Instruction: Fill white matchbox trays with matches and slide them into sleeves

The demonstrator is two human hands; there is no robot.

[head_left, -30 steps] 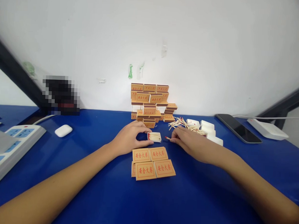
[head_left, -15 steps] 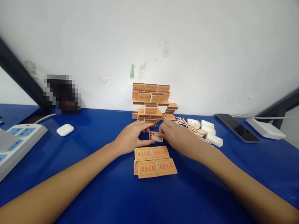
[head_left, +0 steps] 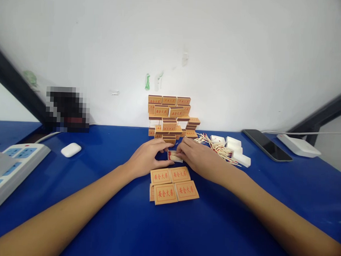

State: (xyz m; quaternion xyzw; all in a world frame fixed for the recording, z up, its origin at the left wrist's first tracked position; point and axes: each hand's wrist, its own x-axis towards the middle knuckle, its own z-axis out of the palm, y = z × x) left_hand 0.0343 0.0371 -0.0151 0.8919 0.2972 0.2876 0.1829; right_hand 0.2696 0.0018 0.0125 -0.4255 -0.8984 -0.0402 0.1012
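Observation:
A small white matchbox tray full of red-tipped matches lies on the blue table between my hands. My left hand brackets its left end, with the thumb on the near side and the fingers curled at the far side. Over its right end, my right hand has its fingers pinched together at the matches; what lies between the fingertips is hidden. Just in front are several orange matchboxes laid flat in two rows. Behind the tray rises a stack of matchboxes by the wall.
Right of the stack, loose matches lie piled beside several white trays. Farther right are a phone and a white device with a cable. A white earbud case and a power strip sit at left.
The right fingers have shifted slightly over the tray, and the matches in it show more evenly. The whole view has moved a little to the right, so everything appears farther left.

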